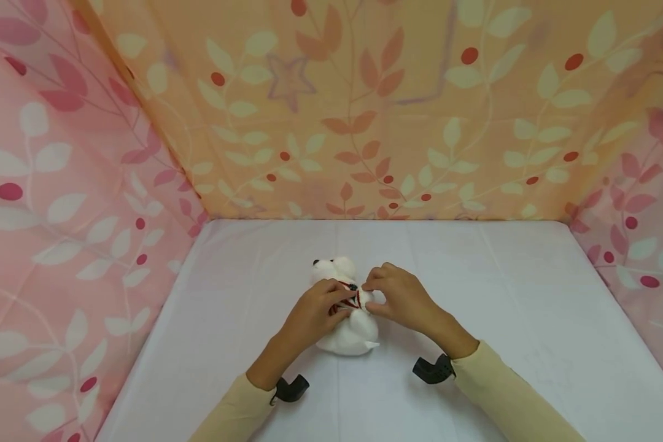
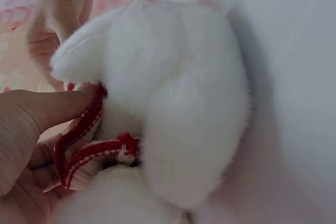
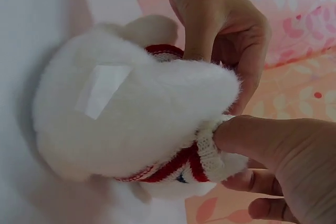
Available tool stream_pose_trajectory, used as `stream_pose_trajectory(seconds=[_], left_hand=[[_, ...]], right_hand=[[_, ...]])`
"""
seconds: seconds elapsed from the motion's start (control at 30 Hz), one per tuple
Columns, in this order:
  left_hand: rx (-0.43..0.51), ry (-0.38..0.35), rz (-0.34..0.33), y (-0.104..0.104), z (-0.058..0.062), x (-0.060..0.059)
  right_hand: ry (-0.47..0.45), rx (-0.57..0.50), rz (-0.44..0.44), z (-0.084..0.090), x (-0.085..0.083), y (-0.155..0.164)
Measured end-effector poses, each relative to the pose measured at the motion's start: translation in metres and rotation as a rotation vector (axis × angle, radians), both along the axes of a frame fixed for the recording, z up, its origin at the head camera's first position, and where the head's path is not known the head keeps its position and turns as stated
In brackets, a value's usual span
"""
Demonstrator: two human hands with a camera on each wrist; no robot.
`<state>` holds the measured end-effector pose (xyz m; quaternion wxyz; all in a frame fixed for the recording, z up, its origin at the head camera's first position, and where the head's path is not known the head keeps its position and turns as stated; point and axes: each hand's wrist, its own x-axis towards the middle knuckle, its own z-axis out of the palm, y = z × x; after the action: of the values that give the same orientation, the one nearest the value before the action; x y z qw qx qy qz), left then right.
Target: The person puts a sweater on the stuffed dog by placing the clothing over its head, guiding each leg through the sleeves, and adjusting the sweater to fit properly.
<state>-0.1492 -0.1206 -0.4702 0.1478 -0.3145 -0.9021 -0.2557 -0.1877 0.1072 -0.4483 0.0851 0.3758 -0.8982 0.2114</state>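
Note:
A white plush dog (image 1: 347, 337) sits on the white table, its dark nose toward the back left. Around its upper body is a small knitted garment (image 3: 181, 169) in red and white with a dark blue mark. My left hand (image 1: 313, 310) pinches the garment's red edging (image 2: 84, 124) between thumb and fingers at the dog's left side in the head view. On the other side, my right hand (image 1: 406, 299) grips the cream ribbed cuff (image 3: 209, 153), thumb on top. A pale tag (image 3: 105, 87) sticks out of the fur in the right wrist view.
The white-covered table (image 1: 237, 264) extends around the toy. Pink leaf-patterned cloth (image 1: 77, 233) hangs at the left and right, with an orange patterned cloth (image 1: 342, 110) behind. Black curved mounts (image 1: 293, 388) sit at both wrists, below the cream sleeves (image 1: 508, 387).

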Motion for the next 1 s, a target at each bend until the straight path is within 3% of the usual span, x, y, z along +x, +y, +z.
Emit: stream_pose_trajectory(seconds=[0.17, 0.33, 0.5, 0.67, 0.77, 1.0], left_hand=[[-0.011, -0.01, 0.001, 0.0, -0.002, -0.001], [-0.042, 0.029, -0.018, -0.003, -0.002, 0.0], [-0.104, 0.211, -0.018, -0.002, -0.004, 0.001], [-0.204, 0.383, -0.013, -0.003, -0.002, 0.0], [-0.293, 0.405, -0.021, -0.006, 0.0, 0.002], [-0.408, 0.386, -0.08, -0.014, 0.003, 0.01]], right_hand=[[-0.058, 0.057, -0.003, 0.001, -0.006, -0.002], [-0.2, -0.077, 0.008, -0.012, -0.015, 0.004], [-0.364, -0.274, 0.052, -0.021, -0.022, 0.01], [-0.413, -0.375, 0.088, -0.023, -0.025, 0.011], [-0.442, -0.421, 0.065, -0.027, -0.026, 0.012], [-0.474, -0.485, -0.001, -0.03, -0.026, 0.016]])
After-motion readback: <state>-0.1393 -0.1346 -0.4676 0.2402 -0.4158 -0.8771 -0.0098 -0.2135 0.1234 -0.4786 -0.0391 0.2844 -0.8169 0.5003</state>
